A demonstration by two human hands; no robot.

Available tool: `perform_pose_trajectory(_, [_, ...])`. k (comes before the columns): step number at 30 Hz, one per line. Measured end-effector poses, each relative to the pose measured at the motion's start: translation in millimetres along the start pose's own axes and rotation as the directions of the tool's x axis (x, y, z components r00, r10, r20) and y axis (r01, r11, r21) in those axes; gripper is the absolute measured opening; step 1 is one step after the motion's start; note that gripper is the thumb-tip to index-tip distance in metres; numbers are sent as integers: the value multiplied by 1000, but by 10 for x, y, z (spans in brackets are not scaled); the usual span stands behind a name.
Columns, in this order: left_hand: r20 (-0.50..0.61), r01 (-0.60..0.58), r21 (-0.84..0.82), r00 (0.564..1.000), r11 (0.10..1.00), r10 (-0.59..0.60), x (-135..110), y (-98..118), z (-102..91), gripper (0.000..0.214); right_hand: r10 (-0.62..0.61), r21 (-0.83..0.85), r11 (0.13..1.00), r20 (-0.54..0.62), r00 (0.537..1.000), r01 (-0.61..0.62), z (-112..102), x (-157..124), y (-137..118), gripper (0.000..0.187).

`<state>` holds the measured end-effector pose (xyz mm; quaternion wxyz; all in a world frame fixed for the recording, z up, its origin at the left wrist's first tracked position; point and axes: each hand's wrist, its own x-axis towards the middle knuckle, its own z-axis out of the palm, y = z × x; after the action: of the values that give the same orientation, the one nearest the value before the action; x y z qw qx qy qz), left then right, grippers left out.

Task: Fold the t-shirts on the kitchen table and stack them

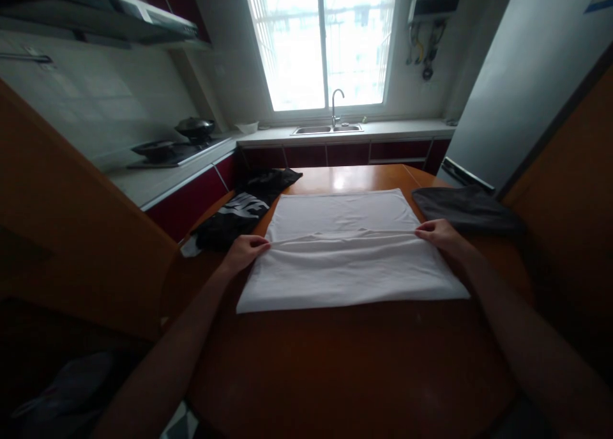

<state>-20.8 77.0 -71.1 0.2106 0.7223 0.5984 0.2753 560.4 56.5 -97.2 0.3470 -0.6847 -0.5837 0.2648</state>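
A white cloth garment (349,273), perhaps a T-shirt, lies spread on the wooden table with its near part folded over toward the far side. My left hand (245,250) pinches the folded edge at its left corner. At the right end of that same edge, my right hand (441,233) grips the fabric between thumb and fingers. The edge between both hands runs nearly straight, with slight wrinkles. Beyond it, a single flat stretch of white fabric shows. What kind of garment it is cannot be fully made out.
Black clothing with white lettering (246,206) lies at the table's left. A dark grey folded cloth (467,209) rests at the right. The wooden table (354,362) has a rounded edge. Behind it are a counter with a sink (328,130), a stove with pans (195,127) and a fridge (517,75).
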Motion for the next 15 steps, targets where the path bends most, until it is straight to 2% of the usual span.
perform_pose_trajectory(4, [-34,-55,94,998,994,58,29,-11,42,48,-18,-147,989,28,999,22,24,-16,20,21])
perform_pose_trajectory(6, [-88,-154,154,982,976,169,45,72,84,48,-3,-316,949,-4,1000,1,25,-36,-34,19])
perform_pose_trajectory(8, [-85,-277,203,950,939,299,47,254,177,46,-31,-488,873,-78,996,-11,56,-70,-172,22])
perform_pose_trajectory(10, [20,-380,215,923,900,385,24,521,350,44,-137,-566,822,-92,986,61,172,-128,-397,28])
perform_pose_trajectory(11, [94,-417,217,909,883,406,4,671,466,43,-207,-565,813,-58,977,139,273,-171,-532,31])
perform_pose_trajectory(13, [240,-472,236,875,849,420,-39,958,737,44,-348,-507,796,64,935,331,553,-284,-808,37])
perform_pose_trajectory(15, [330,-476,302,865,826,377,-73,1169,1006,46,-410,-466,762,189,892,449,884,-425,-1030,45])
